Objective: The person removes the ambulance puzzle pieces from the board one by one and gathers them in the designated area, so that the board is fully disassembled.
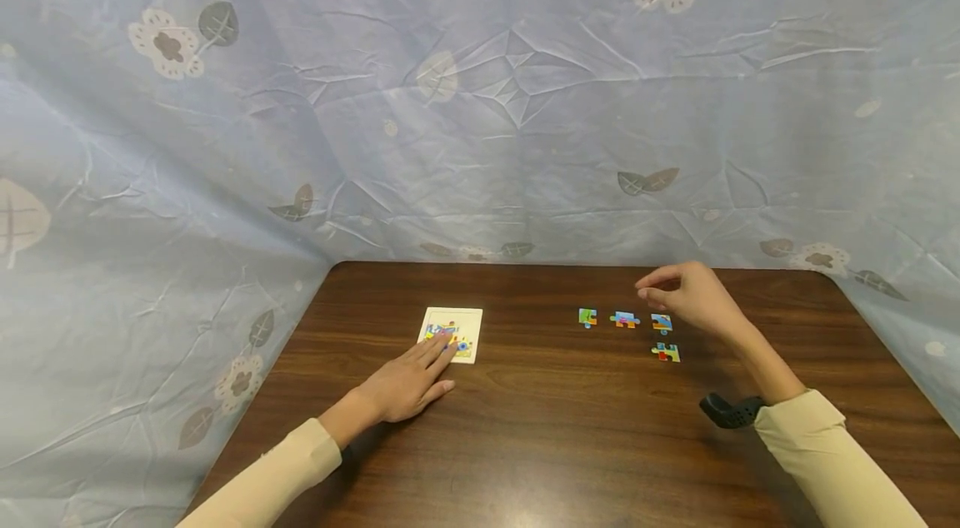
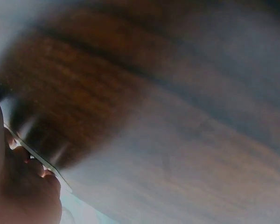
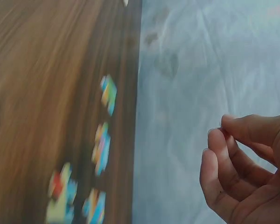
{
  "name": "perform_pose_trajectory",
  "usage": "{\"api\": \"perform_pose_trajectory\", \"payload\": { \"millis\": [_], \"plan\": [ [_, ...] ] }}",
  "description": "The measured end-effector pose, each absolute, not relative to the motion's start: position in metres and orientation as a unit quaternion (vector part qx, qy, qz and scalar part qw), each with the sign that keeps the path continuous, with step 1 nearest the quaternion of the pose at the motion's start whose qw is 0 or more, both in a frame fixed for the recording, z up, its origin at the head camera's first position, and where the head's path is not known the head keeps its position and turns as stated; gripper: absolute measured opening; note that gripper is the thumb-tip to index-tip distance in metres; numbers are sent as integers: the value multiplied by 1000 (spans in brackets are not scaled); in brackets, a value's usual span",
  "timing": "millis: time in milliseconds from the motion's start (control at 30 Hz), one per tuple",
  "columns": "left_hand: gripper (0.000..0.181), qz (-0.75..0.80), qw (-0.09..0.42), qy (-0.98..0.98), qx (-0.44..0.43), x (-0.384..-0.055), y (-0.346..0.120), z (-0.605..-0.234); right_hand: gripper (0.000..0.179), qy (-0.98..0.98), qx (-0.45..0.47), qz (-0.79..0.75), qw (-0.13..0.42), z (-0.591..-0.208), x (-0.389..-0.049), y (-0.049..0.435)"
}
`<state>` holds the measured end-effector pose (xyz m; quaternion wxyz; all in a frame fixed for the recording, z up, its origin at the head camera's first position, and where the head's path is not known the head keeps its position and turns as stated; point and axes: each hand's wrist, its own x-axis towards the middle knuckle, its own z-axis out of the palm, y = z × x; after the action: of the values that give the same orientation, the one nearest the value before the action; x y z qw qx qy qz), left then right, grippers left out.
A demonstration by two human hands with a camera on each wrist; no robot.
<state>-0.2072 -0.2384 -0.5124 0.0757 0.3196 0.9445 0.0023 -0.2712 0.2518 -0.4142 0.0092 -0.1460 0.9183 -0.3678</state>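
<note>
Left hand: flat on picture board, grip apart | right hand: raised, grip together

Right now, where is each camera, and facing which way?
Head: worn there, looking forward and down at curtain, table, card, puzzle pieces; left hand, right hand show.
Left wrist: worn there, facing table, card edge; left hand shows.
Right wrist: worn there, facing puzzle pieces, curtain; right hand shows.
Head and right wrist share puzzle pieces.
</note>
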Motion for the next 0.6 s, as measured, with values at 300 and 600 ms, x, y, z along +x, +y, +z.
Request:
{"api": "perform_pose_trajectory", "payload": {
  "millis": [300,600],
  "plan": [
    [71,14,97,954,282,-209,-239,-507,18,887,-213,-409,36,-409,-293,157],
    [75,31,112,957,264,-206,-239,-505,17,862,-266,-422,88,-435,-312,59]
  ]
}}
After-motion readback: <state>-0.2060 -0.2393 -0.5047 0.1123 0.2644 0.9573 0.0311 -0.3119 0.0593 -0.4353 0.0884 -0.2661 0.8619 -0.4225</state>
